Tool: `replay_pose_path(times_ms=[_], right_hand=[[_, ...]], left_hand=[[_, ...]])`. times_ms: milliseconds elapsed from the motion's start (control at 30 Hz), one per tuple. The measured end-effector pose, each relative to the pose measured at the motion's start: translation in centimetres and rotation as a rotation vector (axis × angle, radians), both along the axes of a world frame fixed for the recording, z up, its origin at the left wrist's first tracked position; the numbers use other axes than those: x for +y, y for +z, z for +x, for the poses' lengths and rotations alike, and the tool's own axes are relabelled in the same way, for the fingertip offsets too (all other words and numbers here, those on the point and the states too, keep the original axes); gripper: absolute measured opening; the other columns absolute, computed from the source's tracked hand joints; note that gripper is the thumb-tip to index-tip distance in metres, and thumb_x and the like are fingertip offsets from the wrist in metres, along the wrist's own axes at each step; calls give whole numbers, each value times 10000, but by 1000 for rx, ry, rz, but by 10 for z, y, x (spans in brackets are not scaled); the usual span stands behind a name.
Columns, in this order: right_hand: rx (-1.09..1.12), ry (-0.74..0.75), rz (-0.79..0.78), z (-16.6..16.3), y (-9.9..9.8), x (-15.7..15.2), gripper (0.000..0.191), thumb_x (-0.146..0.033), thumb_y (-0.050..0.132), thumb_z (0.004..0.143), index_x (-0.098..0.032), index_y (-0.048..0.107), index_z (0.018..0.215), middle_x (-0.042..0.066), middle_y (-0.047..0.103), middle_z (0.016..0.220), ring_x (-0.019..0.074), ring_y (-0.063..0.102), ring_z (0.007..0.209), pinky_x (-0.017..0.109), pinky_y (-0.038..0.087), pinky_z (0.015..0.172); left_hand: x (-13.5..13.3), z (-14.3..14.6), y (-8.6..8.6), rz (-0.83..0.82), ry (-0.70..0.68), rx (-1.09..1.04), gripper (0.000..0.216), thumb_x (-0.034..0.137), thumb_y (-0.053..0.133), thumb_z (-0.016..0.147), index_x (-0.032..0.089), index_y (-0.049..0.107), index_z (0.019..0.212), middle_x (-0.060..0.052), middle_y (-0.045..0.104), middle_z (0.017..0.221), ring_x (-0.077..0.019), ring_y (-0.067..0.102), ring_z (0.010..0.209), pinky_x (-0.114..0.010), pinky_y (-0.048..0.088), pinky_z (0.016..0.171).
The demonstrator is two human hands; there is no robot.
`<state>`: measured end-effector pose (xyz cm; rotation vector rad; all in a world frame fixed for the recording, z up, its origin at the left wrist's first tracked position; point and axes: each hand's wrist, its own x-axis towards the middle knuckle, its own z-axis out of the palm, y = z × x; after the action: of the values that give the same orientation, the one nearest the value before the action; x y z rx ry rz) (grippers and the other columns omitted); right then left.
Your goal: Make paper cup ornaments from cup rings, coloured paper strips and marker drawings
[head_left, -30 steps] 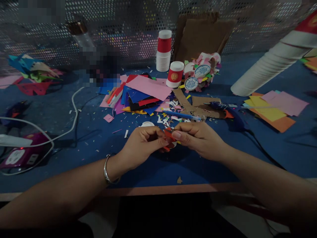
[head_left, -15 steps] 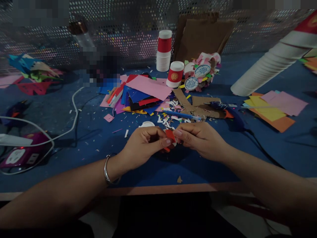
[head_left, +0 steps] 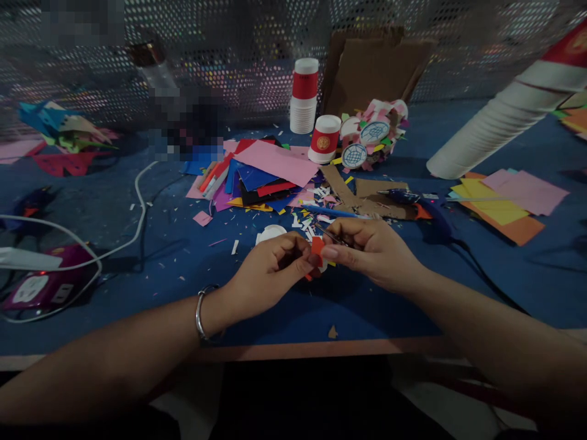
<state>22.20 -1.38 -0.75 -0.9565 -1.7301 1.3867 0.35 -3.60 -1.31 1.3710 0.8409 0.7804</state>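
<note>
Between thumb and fingers, my left hand (head_left: 270,269) pinches a small orange-red piece of paper (head_left: 317,247). My right hand (head_left: 373,253) is closed on a thin, dark metal tool (head_left: 334,234), possibly scissors, mostly covered by the fingers. Its thumb tip lies against or right beside the paper's right edge; I cannot tell if they touch. Bits of white and yellow show just below the paper, partly hidden by the hands. A white round lid-like piece (head_left: 272,232) lies behind my left hand.
Behind the hands lie paper scraps, a blue pen (head_left: 337,212), stacked coloured paper (head_left: 275,160) and cardboard strips (head_left: 385,198). A glue gun (head_left: 431,214) with a cable rests at right. Paper cups (head_left: 324,139) and a decorated paper piece (head_left: 373,134) stand farther back. White cable (head_left: 140,195) crosses the left.
The dark metal tool now shows in my right hand, which has shifted slightly and raised its fingers. The orange-red paper is turned more upright between the hands.
</note>
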Motion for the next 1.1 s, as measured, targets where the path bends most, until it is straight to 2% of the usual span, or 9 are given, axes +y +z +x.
replay_pose_path(times_ms=[100,233,367,500,633,800,933,1067,1100], right_hand=[[-42,-4,16,0,1,0,485,-587,871,855,-185,622,748,-55,487,654,91,367,590,289,287,539],[44,12,-54,-1,0,0,443,-572,885,844,-185,670,823,-51,553,674,90,394,582,278,322,540],[134,17,-149,-1,-1,-1,435,-545,912,820,-187,668,864,-15,659,718,116,541,631,274,402,584],[114,27,-93,0,-3,1,399,-504,907,840,-173,685,863,-27,626,712,99,505,613,265,388,576],[28,17,-26,-1,-2,2,405,-503,897,849,-168,675,802,-30,582,705,93,457,621,267,358,570],[26,16,-25,-2,0,1,423,-550,880,851,-188,667,807,-41,566,703,86,418,598,267,373,563],[16,-66,-15,1,-2,2,418,-568,881,842,-197,688,840,-64,527,654,79,388,550,268,334,530],[-22,-201,10,4,-5,4,439,-585,883,827,-190,691,827,-60,508,638,84,389,548,277,292,527],[-43,-222,25,5,-6,4,439,-584,877,830,-189,687,824,-55,511,645,87,391,557,280,291,537]], left_hand=[[0,1,0,-52,16,-36,285,399,785,961,170,639,877,-30,738,866,-126,708,784,-255,589,773],[1,2,1,-296,-7,-257,269,388,808,947,168,674,867,-39,781,857,-134,742,789,-250,597,778],[5,2,3,-488,-32,-373,237,329,875,897,170,703,865,-30,799,851,-106,742,743,-212,592,750],[9,1,5,-553,-18,-401,286,232,976,777,162,704,828,8,774,824,-72,730,735,-165,563,718],[10,2,4,-531,-2,-389,307,140,978,732,170,696,851,39,735,807,-64,710,716,-178,554,703],[8,3,-4,-298,-3,-232,307,186,951,751,162,665,860,29,700,819,-73,673,753,-204,556,747],[8,-6,6,62,-32,76,179,276,813,875,169,672,852,19,680,751,-89,623,657,-221,518,638],[26,-26,18,599,300,512,138,320,746,932,192,788,960,13,711,729,-115,604,631,-249,465,612],[34,-30,17,686,318,582,158,315,722,951,195,807,1010,0,743,768,-127,631,658,-259,481,637]])
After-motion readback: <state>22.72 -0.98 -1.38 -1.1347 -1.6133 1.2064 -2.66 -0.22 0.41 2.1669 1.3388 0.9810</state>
